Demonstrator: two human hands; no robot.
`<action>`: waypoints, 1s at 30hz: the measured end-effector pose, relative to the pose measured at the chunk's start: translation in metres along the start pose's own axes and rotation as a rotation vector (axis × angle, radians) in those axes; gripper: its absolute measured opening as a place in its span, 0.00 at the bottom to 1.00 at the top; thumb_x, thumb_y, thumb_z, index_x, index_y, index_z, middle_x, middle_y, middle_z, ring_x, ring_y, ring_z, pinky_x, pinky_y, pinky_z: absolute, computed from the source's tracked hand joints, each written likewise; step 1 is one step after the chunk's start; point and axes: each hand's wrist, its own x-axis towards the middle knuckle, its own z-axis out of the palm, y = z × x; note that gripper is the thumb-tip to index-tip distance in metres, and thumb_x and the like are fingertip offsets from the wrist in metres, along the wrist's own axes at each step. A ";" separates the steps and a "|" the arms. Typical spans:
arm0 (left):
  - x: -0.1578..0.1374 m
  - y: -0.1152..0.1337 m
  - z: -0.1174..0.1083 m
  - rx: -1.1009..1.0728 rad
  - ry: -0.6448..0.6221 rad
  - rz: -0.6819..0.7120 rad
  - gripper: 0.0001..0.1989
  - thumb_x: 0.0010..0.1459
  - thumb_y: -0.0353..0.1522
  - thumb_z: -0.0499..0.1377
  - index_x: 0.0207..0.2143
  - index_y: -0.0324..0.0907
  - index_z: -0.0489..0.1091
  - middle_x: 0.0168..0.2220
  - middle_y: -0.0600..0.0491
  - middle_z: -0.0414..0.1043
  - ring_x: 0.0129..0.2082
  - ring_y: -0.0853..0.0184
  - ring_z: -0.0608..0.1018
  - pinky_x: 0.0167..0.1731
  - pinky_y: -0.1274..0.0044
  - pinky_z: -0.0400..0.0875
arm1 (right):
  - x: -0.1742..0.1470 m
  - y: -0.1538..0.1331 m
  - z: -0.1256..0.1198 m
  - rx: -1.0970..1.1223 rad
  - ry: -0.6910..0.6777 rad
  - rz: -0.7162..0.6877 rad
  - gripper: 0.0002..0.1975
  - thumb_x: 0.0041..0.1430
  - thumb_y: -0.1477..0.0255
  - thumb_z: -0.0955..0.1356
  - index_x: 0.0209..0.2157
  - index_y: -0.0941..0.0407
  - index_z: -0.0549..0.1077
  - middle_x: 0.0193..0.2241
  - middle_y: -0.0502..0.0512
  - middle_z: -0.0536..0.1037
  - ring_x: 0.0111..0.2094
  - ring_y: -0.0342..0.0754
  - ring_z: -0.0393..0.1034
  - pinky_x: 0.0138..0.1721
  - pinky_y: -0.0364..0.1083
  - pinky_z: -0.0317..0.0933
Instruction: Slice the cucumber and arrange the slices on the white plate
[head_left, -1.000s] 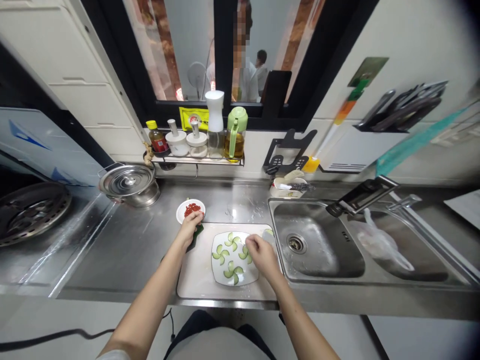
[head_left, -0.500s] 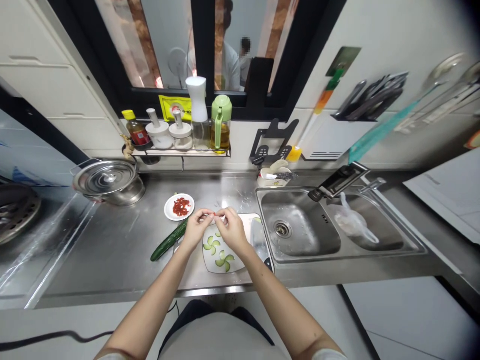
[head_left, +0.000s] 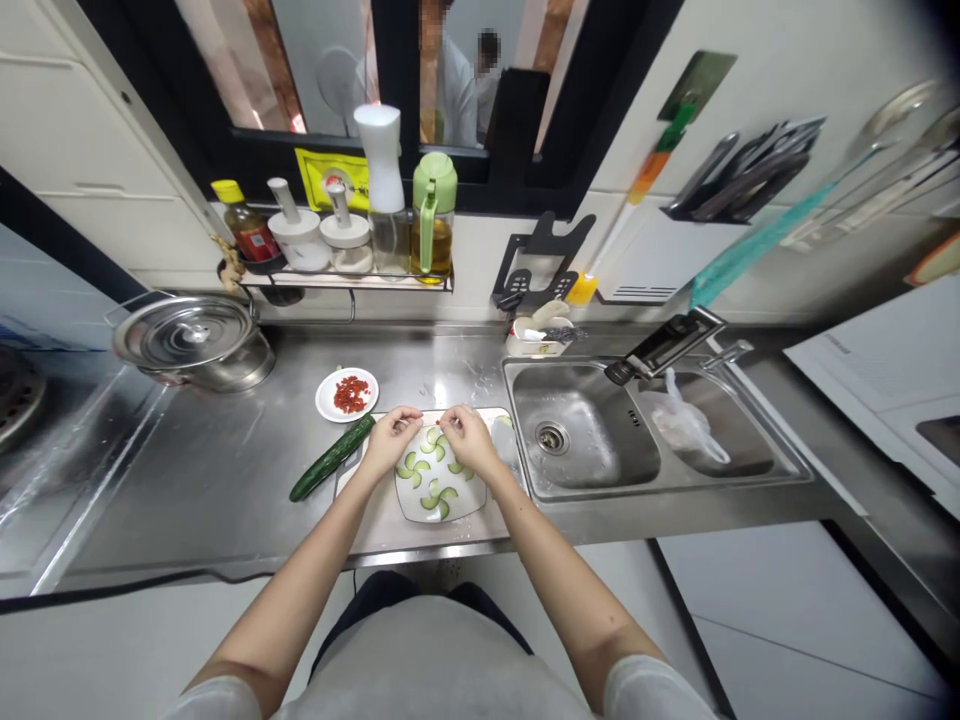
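right hand [head_left: 466, 440] pinches red bit [head_left: 439, 423] over plate [head_left: 469, 500], near left hand [head_left: 392, 438].

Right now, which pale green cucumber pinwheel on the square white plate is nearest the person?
The front pinwheel; the left pinwheel, right pinwheel and far pinwheel all lie farther back on the plate.

cucumber slices [head_left: 406, 473] are lying on a plate [head_left: 471, 502], which is resting on a board [head_left: 382, 532]; left of the plate a whole cucumber [head_left: 332, 460] is lying (a dish [head_left: 323, 402] is sitting behind it).
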 end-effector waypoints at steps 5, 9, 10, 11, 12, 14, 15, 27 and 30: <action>0.002 -0.022 0.005 0.316 0.057 -0.062 0.10 0.55 0.36 0.58 0.38 0.43 0.75 0.36 0.53 0.75 0.32 0.67 0.73 0.38 0.76 0.66 | -0.002 0.027 0.012 -0.238 -0.157 0.075 0.08 0.62 0.70 0.63 0.33 0.55 0.73 0.37 0.54 0.72 0.43 0.50 0.58 0.46 0.48 0.48; 0.003 -0.027 0.019 0.521 -0.022 -0.092 0.09 0.55 0.35 0.59 0.38 0.45 0.75 0.39 0.52 0.74 0.42 0.62 0.73 0.45 0.73 0.63 | -0.004 0.033 0.023 -0.361 -0.231 0.062 0.10 0.64 0.69 0.62 0.36 0.55 0.73 0.41 0.56 0.70 0.45 0.52 0.55 0.46 0.50 0.44; 0.004 -0.027 0.023 0.559 -0.040 -0.108 0.09 0.56 0.36 0.58 0.38 0.46 0.75 0.40 0.51 0.74 0.43 0.61 0.72 0.46 0.72 0.63 | -0.004 0.034 0.026 -0.384 -0.242 0.061 0.10 0.64 0.69 0.61 0.36 0.55 0.73 0.42 0.56 0.70 0.45 0.52 0.54 0.46 0.50 0.44; 0.004 -0.027 0.026 0.594 -0.054 -0.126 0.09 0.56 0.37 0.58 0.39 0.47 0.75 0.40 0.51 0.74 0.44 0.60 0.72 0.46 0.71 0.62 | -0.004 0.034 0.028 -0.401 -0.253 0.059 0.10 0.65 0.69 0.61 0.37 0.55 0.73 0.42 0.57 0.69 0.46 0.52 0.54 0.46 0.50 0.44; 0.004 -0.027 0.029 0.622 -0.065 -0.141 0.10 0.56 0.37 0.58 0.40 0.47 0.75 0.41 0.51 0.73 0.45 0.60 0.72 0.46 0.70 0.62 | -0.004 0.035 0.029 -0.414 -0.264 0.059 0.11 0.65 0.69 0.61 0.38 0.55 0.73 0.43 0.57 0.69 0.46 0.52 0.53 0.46 0.50 0.43; 0.004 -0.026 0.033 0.661 -0.080 -0.160 0.10 0.57 0.37 0.58 0.40 0.48 0.74 0.42 0.51 0.73 0.46 0.59 0.71 0.46 0.70 0.61 | -0.004 0.037 0.032 -0.428 -0.285 0.059 0.11 0.65 0.70 0.60 0.38 0.56 0.73 0.44 0.57 0.68 0.47 0.53 0.53 0.46 0.50 0.43; 0.004 -0.026 0.035 0.673 -0.085 -0.162 0.10 0.57 0.37 0.58 0.40 0.48 0.74 0.42 0.51 0.73 0.46 0.59 0.71 0.46 0.69 0.60 | -0.004 0.037 0.033 -0.432 -0.292 0.058 0.11 0.65 0.70 0.60 0.38 0.56 0.73 0.44 0.58 0.68 0.47 0.53 0.53 0.46 0.50 0.43; 0.004 -0.027 0.044 0.732 -0.124 -0.151 0.10 0.57 0.39 0.59 0.40 0.49 0.74 0.42 0.50 0.70 0.47 0.57 0.69 0.46 0.68 0.59 | -0.001 0.043 0.037 -0.457 -0.297 0.037 0.12 0.66 0.69 0.60 0.40 0.57 0.73 0.44 0.59 0.68 0.46 0.53 0.53 0.46 0.51 0.43; 0.004 -0.027 0.046 0.739 -0.131 -0.154 0.10 0.57 0.39 0.59 0.40 0.48 0.74 0.42 0.50 0.70 0.47 0.57 0.69 0.47 0.68 0.59 | -0.001 0.044 0.039 -0.476 -0.279 0.030 0.12 0.66 0.69 0.60 0.39 0.57 0.73 0.44 0.59 0.68 0.46 0.53 0.53 0.46 0.52 0.44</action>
